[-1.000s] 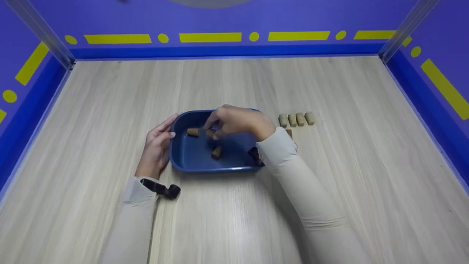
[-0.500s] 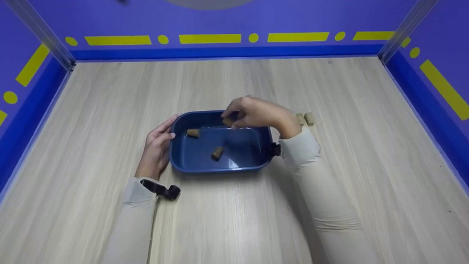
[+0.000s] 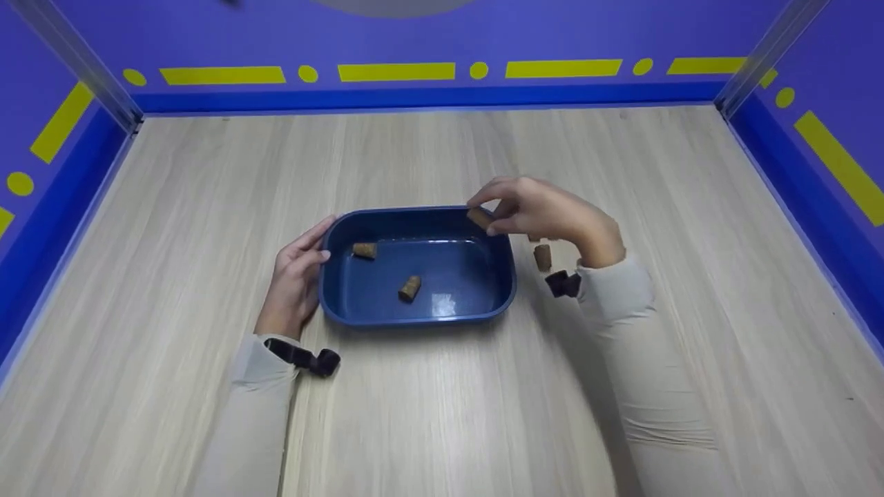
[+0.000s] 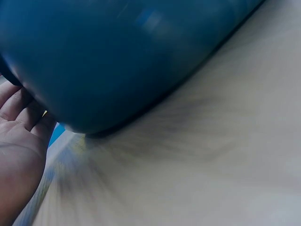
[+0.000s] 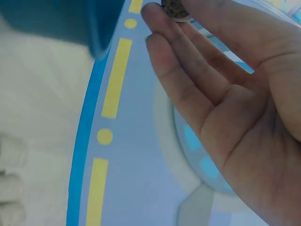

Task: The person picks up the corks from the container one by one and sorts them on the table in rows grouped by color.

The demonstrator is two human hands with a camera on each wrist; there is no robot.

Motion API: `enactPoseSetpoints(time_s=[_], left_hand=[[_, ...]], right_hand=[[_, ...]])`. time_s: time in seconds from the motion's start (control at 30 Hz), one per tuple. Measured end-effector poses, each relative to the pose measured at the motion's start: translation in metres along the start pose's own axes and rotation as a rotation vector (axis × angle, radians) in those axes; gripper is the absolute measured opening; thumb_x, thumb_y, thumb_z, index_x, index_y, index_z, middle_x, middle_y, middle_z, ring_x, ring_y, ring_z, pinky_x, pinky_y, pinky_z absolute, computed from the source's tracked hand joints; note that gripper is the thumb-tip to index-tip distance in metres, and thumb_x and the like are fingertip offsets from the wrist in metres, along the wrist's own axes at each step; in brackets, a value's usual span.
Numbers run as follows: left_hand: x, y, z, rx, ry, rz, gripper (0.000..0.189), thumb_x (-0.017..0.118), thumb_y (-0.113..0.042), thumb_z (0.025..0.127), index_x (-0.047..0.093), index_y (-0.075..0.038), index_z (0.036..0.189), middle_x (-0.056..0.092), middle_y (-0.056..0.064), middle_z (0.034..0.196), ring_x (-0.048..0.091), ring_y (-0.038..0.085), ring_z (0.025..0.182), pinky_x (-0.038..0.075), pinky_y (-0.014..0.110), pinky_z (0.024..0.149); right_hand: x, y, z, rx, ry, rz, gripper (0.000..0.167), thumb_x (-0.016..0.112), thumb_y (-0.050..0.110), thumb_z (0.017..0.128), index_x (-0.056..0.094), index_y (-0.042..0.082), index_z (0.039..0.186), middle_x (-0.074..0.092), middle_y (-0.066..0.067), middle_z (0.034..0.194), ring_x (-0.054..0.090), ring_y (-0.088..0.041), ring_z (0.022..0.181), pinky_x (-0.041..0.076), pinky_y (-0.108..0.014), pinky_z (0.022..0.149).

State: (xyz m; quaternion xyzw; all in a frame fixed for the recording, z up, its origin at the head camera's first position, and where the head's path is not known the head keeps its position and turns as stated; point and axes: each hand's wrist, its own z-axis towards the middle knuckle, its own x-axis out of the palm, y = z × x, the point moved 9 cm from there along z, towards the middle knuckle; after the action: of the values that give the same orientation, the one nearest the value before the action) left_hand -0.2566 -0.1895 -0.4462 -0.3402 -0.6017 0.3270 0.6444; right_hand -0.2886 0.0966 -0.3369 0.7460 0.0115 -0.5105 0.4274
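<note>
A deep blue rectangular bin (image 3: 414, 322) sits on the wooden table, with two corks lying apart on its floor: one cork (image 3: 364, 250) at the left, another cork (image 3: 409, 288) nearer the front. My left hand (image 3: 293, 279) grips the bin's left end, thumb at the rim and fingers along the outer wall (image 4: 94, 61). Over the bin's far right corner, my right hand (image 3: 545, 210) pinches a brown cork (image 3: 478, 218) between thumb and fingertips. That cork's speckled end (image 5: 175, 8) shows at the top of the right wrist view.
Right of the bin, a cork (image 3: 543, 257) stands or lies on the table (image 3: 442, 414), partly near my right wrist. Several pale corks (image 5: 11, 150) show blurred at the right wrist view's left edge. Blue-purple walls (image 3: 442, 41) bound the table.
My right hand has moved right and up from inside the bin to its far right corner, carrying the pinched cork. The left hand and bin have stayed put.
</note>
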Motion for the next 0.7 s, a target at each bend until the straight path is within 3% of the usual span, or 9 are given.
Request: enactPoseSetpoints(time_s=[0.2, 0.37, 0.57, 0.7], left_hand=[[0.0, -0.001, 0.0, -0.002, 0.004, 0.011, 0.053, 0.041, 0.015, 0.082, 0.055, 0.003, 0.132, 0.064, 0.003, 0.124, 0.06, 0.012, 0.115, 0.052, 0.022, 0.088], [0.0, -0.001, 0.0, 0.008, 0.002, 0.006, 0.051, 0.041, 0.015, 0.082, 0.059, 0.001, 0.129, 0.064, 0.003, 0.123, 0.06, 0.011, 0.115, 0.052, 0.022, 0.087], [0.0, -0.001, 0.0, 0.014, 0.008, -0.003, 0.051, 0.041, 0.015, 0.082, 0.06, 0.001, 0.127, 0.065, 0.002, 0.123, 0.059, 0.011, 0.115, 0.051, 0.021, 0.088], [0.0, -0.001, 0.0, 0.016, 0.002, -0.005, 0.051, 0.041, 0.015, 0.082, 0.062, 0.0, 0.126, 0.065, 0.002, 0.122, 0.059, 0.01, 0.116, 0.051, 0.021, 0.088]], right_hand=[[-0.006, -0.021, -0.016, -0.01, -0.064, 0.064, 0.039, 0.065, 0.0, 0.086, 0.063, 0.008, 0.124, 0.065, -0.008, 0.117, 0.068, -0.024, 0.089, 0.054, -0.028, 0.065], [-0.009, -0.041, -0.03, 0.008, -0.116, 0.098, 0.041, 0.064, -0.002, 0.085, 0.061, 0.005, 0.126, 0.069, -0.014, 0.112, 0.069, -0.025, 0.094, 0.05, -0.015, 0.073], [-0.01, -0.064, -0.046, 0.034, -0.152, 0.085, 0.039, 0.066, 0.0, 0.085, 0.063, 0.006, 0.123, 0.069, -0.013, 0.111, 0.069, -0.025, 0.098, 0.052, -0.024, 0.08], [-0.012, -0.075, -0.053, 0.044, -0.174, 0.06, 0.037, 0.068, 0.0, 0.083, 0.065, 0.007, 0.119, 0.068, -0.012, 0.111, 0.068, -0.024, 0.096, 0.05, -0.019, 0.079]])
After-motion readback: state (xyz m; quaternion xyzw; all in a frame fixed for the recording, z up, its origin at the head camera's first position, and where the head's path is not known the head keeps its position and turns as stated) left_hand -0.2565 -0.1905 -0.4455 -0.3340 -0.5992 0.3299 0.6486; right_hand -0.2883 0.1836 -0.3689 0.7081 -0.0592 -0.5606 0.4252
